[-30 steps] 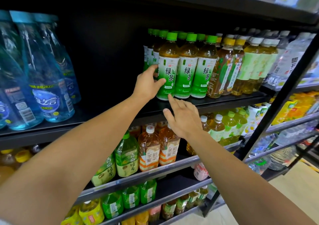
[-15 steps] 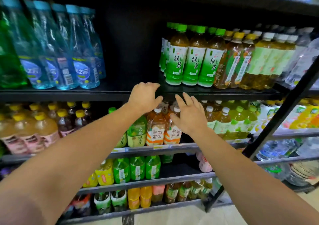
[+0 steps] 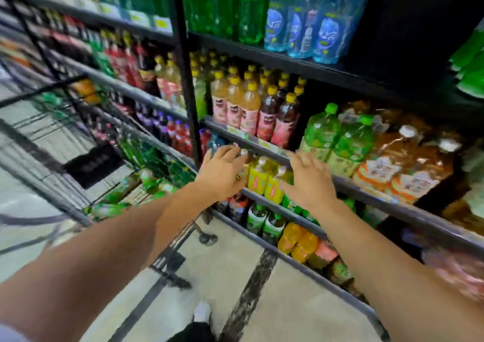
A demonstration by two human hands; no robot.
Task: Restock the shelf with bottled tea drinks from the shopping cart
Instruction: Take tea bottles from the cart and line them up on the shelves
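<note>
The picture is blurred by motion. My left hand (image 3: 224, 170) and my right hand (image 3: 309, 179) hover side by side in front of the lower shelves, fingers spread and relaxed, holding nothing. To the left stands the black wire shopping cart (image 3: 78, 121) with several green-labelled tea bottles (image 3: 146, 184) lying in its basket. Only a blurred green edge of the green tea bottles on the shelf (image 3: 470, 69) shows at the far right. The dark gap (image 3: 408, 32) beside them lies at the upper right.
Shelves of bottles fill the right side: blue water bottles (image 3: 301, 22) up top, yellow-capped drinks (image 3: 248, 103), large green (image 3: 337, 137) and amber bottles (image 3: 400, 163), small yellow bottles (image 3: 264, 179) behind my hands. A black upright post (image 3: 183, 66) splits the racks. Pale floor (image 3: 235, 276) lies below.
My view has swung left and down from the green tea shelf toward the cart. Both hands dropped from the shelf edge and moved left, still holding nothing.
</note>
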